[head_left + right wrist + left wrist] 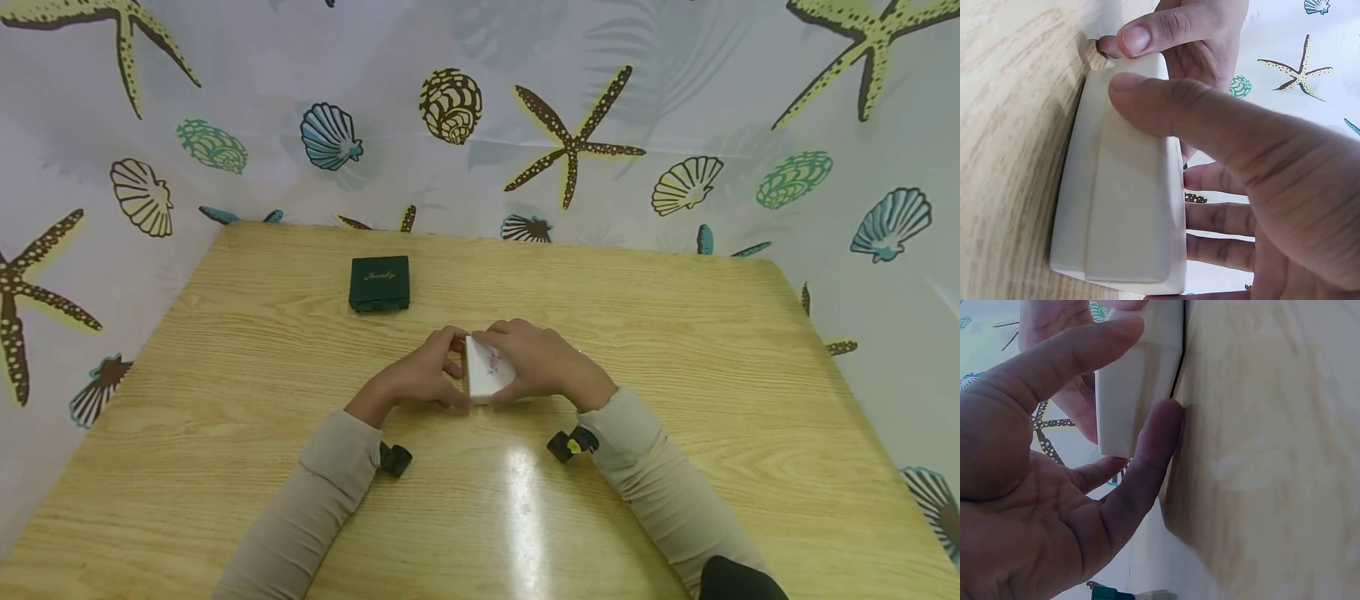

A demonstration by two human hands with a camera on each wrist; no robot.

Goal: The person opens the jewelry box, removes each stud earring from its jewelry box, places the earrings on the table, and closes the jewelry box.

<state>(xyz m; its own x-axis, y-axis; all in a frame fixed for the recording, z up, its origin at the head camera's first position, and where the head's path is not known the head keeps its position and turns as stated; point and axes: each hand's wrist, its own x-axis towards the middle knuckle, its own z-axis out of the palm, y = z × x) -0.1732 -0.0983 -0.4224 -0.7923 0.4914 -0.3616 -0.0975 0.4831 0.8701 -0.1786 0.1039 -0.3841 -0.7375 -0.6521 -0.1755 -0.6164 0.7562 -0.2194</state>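
Observation:
A small white box (482,382) with a pink figure on its top sits on the wooden table between the two hands. From the left, the left hand (431,371) holds the box's end with its thumb at the near side and fingers at the far side. The right hand (543,362) reaches over from the right and grips it, covering much of the top. In the right wrist view, the right thumb presses the long side of the white box (1129,206), where a lid seam runs along its length. The other right fingers lie against the opposite side.
A dark green box (379,287) with gold lettering stands at the back left of the wooden table (675,333). Behind hangs a white cloth (397,50) printed with shells and starfish. Black devices (393,459) are strapped at both wrists.

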